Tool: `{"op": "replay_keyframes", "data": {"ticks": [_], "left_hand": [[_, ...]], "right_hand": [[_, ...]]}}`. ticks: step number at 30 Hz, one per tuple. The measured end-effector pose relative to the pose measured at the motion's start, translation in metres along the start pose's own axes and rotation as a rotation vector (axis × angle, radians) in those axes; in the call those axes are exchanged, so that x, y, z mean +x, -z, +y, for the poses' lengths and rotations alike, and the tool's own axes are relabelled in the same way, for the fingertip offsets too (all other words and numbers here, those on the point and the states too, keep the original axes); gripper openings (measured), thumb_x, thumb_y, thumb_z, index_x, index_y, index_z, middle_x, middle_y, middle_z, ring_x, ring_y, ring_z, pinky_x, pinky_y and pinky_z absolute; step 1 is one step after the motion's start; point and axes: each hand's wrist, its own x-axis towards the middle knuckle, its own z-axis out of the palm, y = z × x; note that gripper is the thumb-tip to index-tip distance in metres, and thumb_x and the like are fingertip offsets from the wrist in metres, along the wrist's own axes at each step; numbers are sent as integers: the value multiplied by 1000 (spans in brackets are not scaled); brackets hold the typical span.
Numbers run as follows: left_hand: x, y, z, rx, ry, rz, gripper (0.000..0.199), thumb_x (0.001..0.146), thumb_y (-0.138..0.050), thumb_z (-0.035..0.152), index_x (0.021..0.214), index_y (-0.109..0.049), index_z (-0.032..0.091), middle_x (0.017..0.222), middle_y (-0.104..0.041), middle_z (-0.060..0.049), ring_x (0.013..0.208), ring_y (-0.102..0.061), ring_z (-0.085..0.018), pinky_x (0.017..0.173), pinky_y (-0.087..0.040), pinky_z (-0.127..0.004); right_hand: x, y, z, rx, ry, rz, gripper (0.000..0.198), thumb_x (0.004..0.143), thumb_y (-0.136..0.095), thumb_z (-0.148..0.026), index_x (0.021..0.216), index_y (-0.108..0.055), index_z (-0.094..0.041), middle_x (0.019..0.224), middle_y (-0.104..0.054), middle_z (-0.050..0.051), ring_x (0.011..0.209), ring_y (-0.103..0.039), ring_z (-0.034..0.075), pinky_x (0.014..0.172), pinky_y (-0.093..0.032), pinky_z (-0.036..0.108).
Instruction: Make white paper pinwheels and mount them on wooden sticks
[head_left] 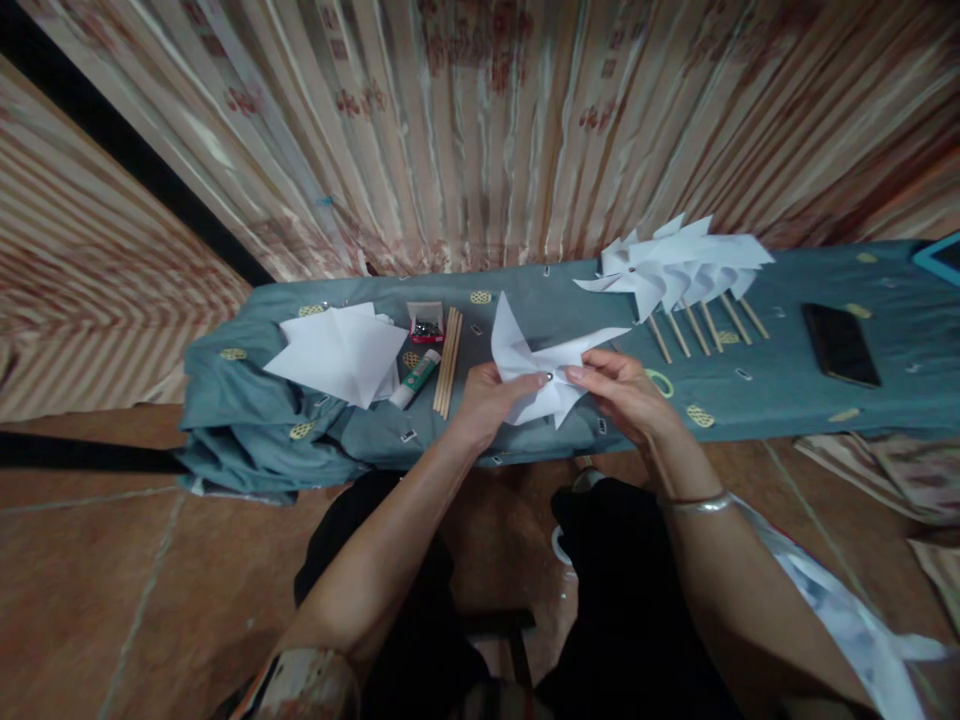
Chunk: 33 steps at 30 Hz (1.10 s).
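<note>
Between my hands, above the near edge of the cloth-covered table (525, 285), is a white paper pinwheel (514, 340) with a small dark pin at its centre. My left hand (487, 400) grips it from the left, the thumb pressed beside the pin. From the right, my right hand (619, 390) pinches it near the centre with thumb and fingers. No stick shows on this pinwheel. Wooden sticks (448, 362) lie left of my hands, alongside a glue stick (416, 380) and a small open box of pins (426, 325).
A stack of white paper (341, 350) lies at the left. Several finished pinwheels on sticks (682, 265) overlap at the back right. Scissors with a yellow-green handle (660, 382) are partly behind my right hand. A dark phone (840, 343) rests farther right. A pleated curtain (480, 140) hangs behind.
</note>
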Motion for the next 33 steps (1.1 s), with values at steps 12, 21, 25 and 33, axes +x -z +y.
{"op": "replay_keyframes", "data": {"ticks": [12, 21, 25, 33], "left_hand": [[-4, 5, -2, 92, -11, -29, 33, 52, -89, 34, 73, -76, 13, 72, -73, -4, 61, -61, -12, 61, -48, -25], [1, 8, -5, 194, -102, -28, 27, 56, -85, 31, 74, -77, 14, 69, -72, -1, 61, -59, -11, 61, -46, -23], [2, 7, -5, 217, -106, -32, 27, 56, -84, 32, 75, -77, 14, 69, -72, -1, 61, -59, -11, 62, -46, -24], [1, 7, -3, 229, -112, -56, 29, 56, -85, 34, 76, -77, 14, 71, -72, -2, 64, -60, -12, 64, -47, -24]], "right_hand": [[-3, -7, -3, -9, -94, -25, 41, 42, -93, -45, 70, -76, -20, 65, -74, 1, 54, -63, 16, 51, -50, 28], [-3, -5, 2, -93, -8, 23, 37, 46, -92, -40, 70, -74, -19, 58, -68, -1, 50, -55, 12, 45, -42, 24], [-1, -3, 2, -135, 0, 23, 35, 47, -90, -36, 72, -73, -18, 60, -68, -1, 51, -54, 11, 46, -41, 23], [-2, -3, 1, -114, -3, 15, 32, 47, -89, -33, 71, -73, -19, 61, -68, -2, 52, -54, 10, 48, -42, 22]]}}
